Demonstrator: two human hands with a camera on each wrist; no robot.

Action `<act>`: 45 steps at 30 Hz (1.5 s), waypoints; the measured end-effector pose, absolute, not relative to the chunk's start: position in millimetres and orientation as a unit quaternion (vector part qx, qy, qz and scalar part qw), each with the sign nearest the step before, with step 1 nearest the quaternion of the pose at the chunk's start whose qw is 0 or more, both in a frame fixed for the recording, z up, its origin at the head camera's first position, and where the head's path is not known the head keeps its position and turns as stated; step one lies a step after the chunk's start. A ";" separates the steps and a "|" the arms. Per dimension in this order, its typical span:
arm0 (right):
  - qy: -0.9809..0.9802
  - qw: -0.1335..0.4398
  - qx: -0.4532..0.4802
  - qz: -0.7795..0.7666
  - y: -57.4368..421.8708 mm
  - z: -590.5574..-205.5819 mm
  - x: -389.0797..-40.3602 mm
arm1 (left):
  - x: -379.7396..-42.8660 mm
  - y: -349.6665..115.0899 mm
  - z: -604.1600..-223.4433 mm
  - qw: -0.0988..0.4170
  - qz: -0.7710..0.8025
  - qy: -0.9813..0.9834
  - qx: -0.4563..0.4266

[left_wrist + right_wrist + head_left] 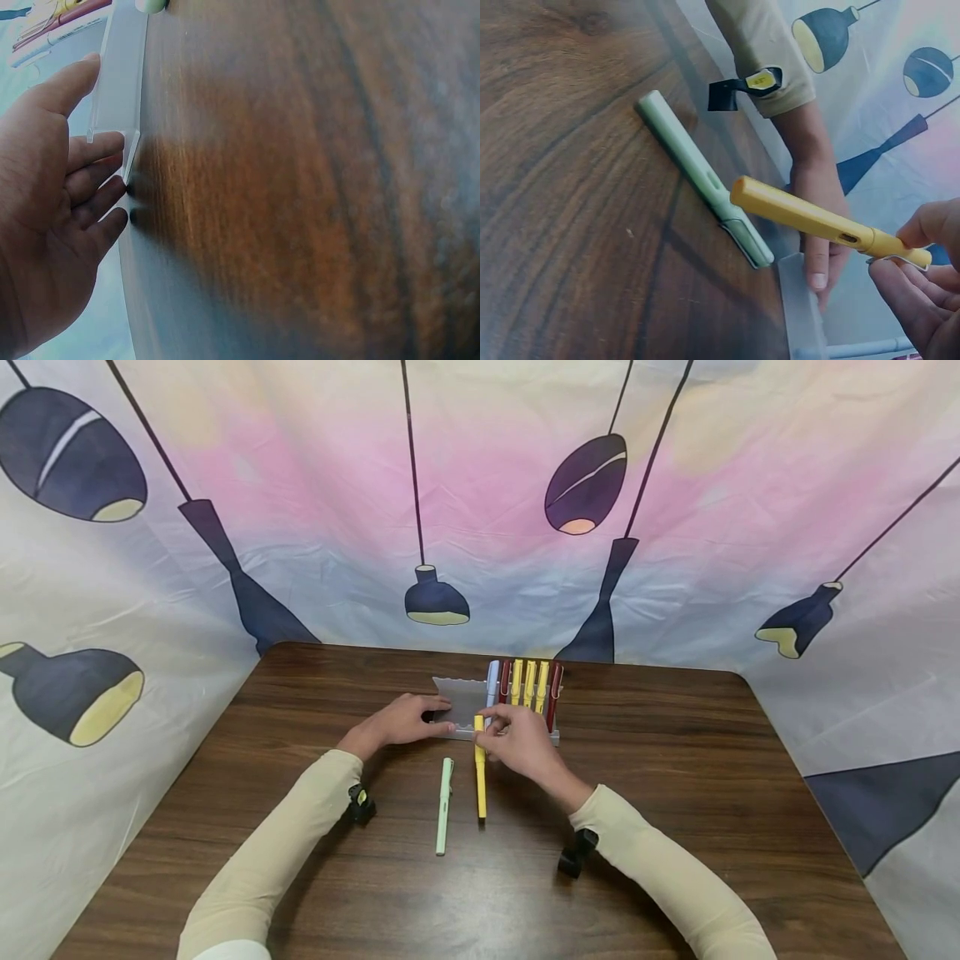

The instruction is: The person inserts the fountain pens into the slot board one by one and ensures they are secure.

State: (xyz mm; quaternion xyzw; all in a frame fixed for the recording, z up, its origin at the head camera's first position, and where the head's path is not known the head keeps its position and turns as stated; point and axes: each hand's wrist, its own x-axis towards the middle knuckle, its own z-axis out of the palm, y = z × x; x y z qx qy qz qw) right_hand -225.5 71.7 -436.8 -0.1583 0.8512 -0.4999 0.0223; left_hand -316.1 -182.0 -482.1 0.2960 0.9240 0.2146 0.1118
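Note:
My right hand pinches a yellow pen near its clip end between thumb and fingers. The pen's other end points toward the near table edge, and it hangs just in front of a clear plastic pen rack. With thumb and partly curled fingers, my left hand holds the left end of that rack. Below the rack a light green pen lies on the table, left of the yellow one. Standing in the rack's right part are a light blue pen, dark red pens and yellow pens.
The dark wood table runs up to a painted cloth backdrop behind the rack. Each wrist wears a small black camera, one on the left, one on the right.

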 end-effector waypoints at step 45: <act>0.870 -0.118 -0.157 -0.452 73.1 -411.3 -270.6 | -313.3 -181.1 -479.4 0.109 0.212 0.925 0.297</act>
